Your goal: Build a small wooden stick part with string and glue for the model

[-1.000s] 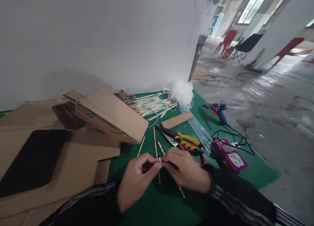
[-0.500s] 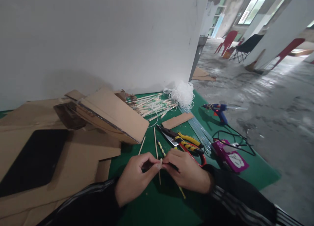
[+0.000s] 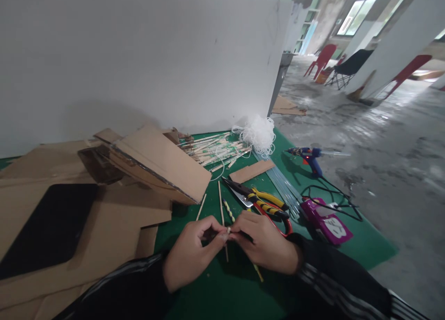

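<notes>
My left hand (image 3: 196, 250) and my right hand (image 3: 262, 241) meet over the green table, fingertips pinched together. Between them is a small pale piece (image 3: 228, 229), too small to make out; it may be the end of a stick. A thin wooden stick (image 3: 220, 199) lies on the table and passes beneath the fingertips. To its left rests a shorter stick (image 3: 200, 206). A yellow-and-dark twisted pencil-like rod (image 3: 228, 210) lies just beyond my right fingers. Pliers with yellow-and-black handles (image 3: 267, 204) and red-handled scissors (image 3: 288, 226) lie beyond my right hand.
Cardboard pieces (image 3: 163, 160) and a black flat device (image 3: 48, 227) cover the left side. Behind are a bundle of sticks (image 3: 215, 148) and white string (image 3: 257, 134). Clear glue sticks (image 3: 283, 185), a blue glue gun (image 3: 312, 160) and a purple box (image 3: 327, 220) lie right.
The small pale piece between my fingertips has tilted and now shows less above them. Both hands stay in nearly the same place.
</notes>
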Demonstrator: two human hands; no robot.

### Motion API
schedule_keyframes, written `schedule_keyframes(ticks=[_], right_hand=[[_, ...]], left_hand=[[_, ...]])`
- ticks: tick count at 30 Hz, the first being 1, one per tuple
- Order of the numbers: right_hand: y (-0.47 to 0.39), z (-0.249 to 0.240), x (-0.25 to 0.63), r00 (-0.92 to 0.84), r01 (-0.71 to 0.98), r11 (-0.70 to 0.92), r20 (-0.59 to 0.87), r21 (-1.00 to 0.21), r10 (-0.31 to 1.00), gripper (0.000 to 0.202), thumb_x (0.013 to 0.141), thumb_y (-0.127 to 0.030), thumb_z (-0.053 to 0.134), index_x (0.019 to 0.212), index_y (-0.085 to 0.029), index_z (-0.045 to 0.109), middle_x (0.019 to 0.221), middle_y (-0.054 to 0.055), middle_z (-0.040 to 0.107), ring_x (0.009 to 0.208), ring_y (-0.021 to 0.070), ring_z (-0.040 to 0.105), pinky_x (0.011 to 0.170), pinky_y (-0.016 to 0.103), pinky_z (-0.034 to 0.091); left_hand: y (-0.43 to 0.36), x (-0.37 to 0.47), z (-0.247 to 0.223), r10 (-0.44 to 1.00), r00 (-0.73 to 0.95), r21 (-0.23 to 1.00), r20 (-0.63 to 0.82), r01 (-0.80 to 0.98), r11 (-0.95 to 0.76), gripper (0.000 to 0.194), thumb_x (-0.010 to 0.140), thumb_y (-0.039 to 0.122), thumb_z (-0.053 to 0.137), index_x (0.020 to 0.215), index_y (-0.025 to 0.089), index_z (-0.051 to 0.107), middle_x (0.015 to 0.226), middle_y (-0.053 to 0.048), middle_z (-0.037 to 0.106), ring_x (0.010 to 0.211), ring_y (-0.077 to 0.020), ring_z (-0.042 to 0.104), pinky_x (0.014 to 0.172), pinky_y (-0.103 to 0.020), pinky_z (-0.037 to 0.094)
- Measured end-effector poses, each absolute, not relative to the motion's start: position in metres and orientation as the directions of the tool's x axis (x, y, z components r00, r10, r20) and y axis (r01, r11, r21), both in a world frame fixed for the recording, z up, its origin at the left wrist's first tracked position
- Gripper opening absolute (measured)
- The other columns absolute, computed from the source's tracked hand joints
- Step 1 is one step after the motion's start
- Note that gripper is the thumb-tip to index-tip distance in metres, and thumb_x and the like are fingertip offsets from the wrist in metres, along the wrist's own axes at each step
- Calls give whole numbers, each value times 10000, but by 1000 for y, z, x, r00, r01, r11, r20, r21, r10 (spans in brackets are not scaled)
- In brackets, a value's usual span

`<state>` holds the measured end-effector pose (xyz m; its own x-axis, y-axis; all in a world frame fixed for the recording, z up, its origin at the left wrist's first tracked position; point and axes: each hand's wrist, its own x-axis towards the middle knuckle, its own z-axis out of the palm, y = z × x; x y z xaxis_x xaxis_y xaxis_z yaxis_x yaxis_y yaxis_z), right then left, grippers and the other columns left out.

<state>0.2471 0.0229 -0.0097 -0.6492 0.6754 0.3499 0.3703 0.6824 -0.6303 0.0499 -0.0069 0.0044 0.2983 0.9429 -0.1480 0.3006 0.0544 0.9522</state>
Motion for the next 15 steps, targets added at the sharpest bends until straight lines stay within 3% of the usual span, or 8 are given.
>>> schedule_keyframes(ticks=[15], right_hand=[[23, -13, 245, -654, 384, 742, 406, -549, 639, 131, 958, -232, 494, 869, -179, 574, 760, 38, 596, 706, 161, 511, 626, 280, 384]], left_hand=[[3, 53, 2, 906, 277, 935, -319, -66, 349, 291, 757, 393, 716, 698, 141, 583, 648, 12, 609, 595, -108, 541, 579, -216, 424]])
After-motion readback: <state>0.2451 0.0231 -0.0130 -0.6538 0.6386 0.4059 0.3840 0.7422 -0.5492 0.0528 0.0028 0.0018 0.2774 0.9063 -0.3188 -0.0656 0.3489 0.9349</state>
